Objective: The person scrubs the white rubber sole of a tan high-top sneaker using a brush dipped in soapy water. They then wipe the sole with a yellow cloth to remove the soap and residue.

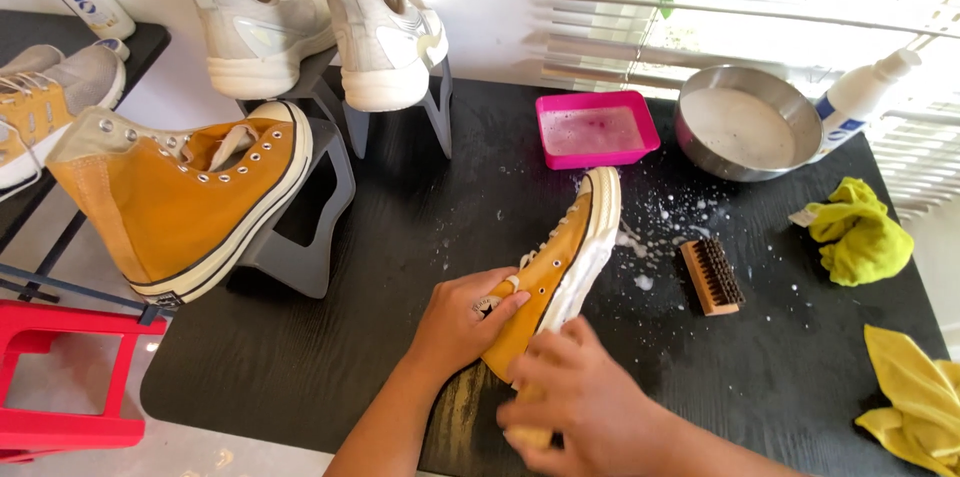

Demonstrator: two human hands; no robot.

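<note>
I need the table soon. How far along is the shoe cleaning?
Partway. One orange high-top already sits on a stand. The left hand steadies the second orange shoe while the right hand works its sole. Suds, brush and cloths remain out.

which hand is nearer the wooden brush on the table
Right. The right hand is below-left of the brush, at the shoe's sole; the left hand is farther, across the shoe.

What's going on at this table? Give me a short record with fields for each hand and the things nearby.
left hand: grips the mustard-yellow canvas high-top shoe at its ankle
right hand: pressed against the shoe's white sole, fingers curled; anything held is hidden
beside shoe: wooden bristle brush, foam flecks
behind: pink square tub, round steel bowl
surface: black wooden table
</note>
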